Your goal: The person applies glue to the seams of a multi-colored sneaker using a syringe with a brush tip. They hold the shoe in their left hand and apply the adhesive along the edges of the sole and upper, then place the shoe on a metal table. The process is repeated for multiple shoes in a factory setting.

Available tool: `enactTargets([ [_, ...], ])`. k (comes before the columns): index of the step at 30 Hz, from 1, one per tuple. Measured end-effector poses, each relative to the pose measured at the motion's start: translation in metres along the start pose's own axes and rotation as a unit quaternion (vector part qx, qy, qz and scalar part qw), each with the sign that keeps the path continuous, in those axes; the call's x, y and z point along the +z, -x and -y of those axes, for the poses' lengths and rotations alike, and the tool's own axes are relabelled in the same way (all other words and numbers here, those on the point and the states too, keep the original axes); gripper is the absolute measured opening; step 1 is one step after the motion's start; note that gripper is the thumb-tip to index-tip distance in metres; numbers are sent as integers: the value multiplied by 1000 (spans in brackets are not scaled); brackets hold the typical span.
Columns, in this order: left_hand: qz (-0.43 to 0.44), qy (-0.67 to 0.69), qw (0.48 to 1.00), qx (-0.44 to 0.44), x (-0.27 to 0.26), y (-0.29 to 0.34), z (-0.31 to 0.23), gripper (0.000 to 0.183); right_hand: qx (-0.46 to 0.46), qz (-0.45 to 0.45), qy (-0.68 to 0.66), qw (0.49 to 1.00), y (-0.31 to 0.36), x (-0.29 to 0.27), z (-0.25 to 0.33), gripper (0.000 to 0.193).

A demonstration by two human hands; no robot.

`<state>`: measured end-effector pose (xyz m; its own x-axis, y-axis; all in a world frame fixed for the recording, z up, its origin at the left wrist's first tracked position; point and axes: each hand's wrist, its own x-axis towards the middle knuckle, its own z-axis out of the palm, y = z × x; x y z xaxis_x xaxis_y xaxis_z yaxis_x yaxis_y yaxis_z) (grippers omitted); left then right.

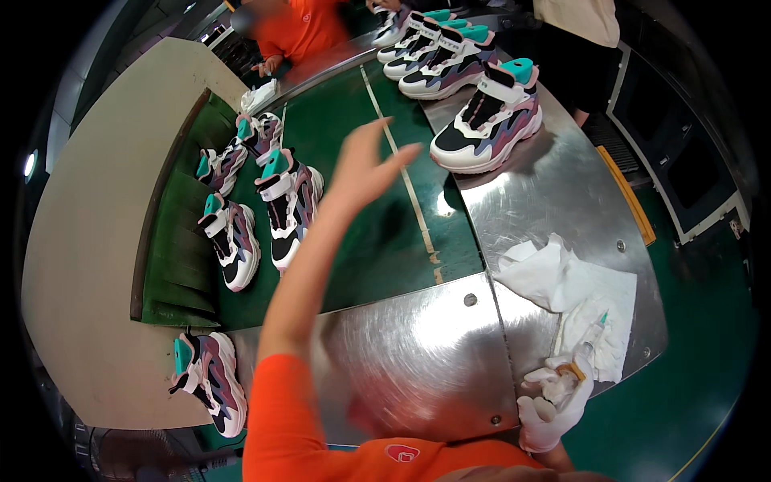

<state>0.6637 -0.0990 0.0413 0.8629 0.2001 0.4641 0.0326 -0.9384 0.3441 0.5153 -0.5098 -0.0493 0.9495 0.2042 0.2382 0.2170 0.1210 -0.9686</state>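
My left hand is bare and reaches forward over the green belt. Its fingers and thumb are apart with nothing between them, slightly smeared by motion. Nearest to it are a white, black and purple sneaker on its left and a similar sneaker on the metal ledge to its right. At the lower right, my right hand, in a white glove, is closed around a clear syringe with a green tip. A yellow-brown band shows at the fingers. White cloth lies under the syringe tip.
Several sneakers line the far ledge; others sit beside a green flap curtain. One sneaker lies near left on a beige panel. Steel plates border the belt. A person in orange is across it; another person stands far right.
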Motion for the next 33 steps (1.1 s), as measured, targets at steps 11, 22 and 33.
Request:
enactTargets([
  [11, 48, 40, 990, -124, 49, -1, -85, 81, 50, -71, 41, 995, -9, 19, 13, 78],
  [22, -3, -20, 964, -267, -99, 320, -179, 84, -28, 9, 78, 996, -2, 15, 19, 71],
  [33, 187, -34, 982, 16, -190, 250, -126, 77, 22, 171, 260, 950, -36, -8, 90, 53],
])
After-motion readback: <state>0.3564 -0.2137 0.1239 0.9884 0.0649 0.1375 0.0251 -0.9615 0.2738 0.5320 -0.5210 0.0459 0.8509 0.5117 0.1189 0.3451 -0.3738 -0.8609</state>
